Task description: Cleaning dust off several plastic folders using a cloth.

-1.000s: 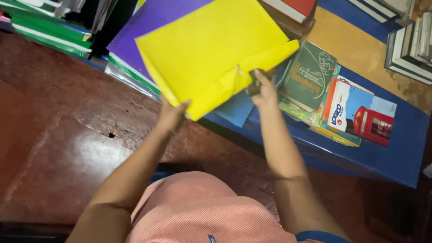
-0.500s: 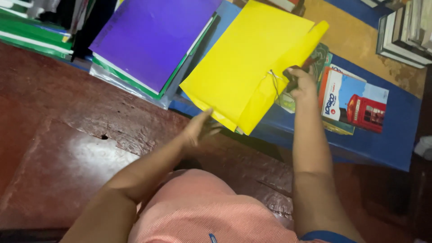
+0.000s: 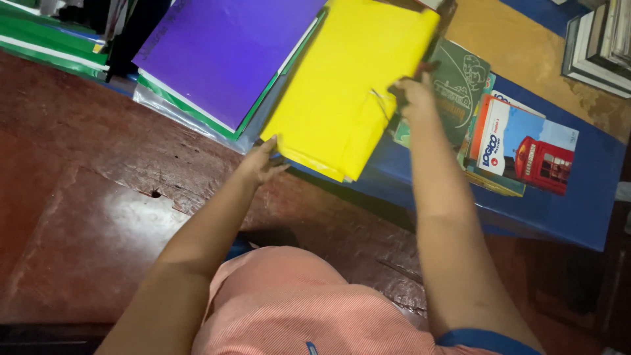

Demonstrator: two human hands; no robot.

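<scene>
Several things lay around the yellow folder: a purple folder on a green-edged stack just beside it on the left, a dark green book and a picture book with a red booth on the right, all on a blue surface. The green book was partly behind the right hand. The yellow folder was over the near edge of the blue surface, above the worn red-brown floor; its long axis ran from the near left corner up to the far right. It looked like smooth, flat card with a folded flap. The left hand pinched its near corner; the right hand's fingers were closed on its right edge.
</scene>
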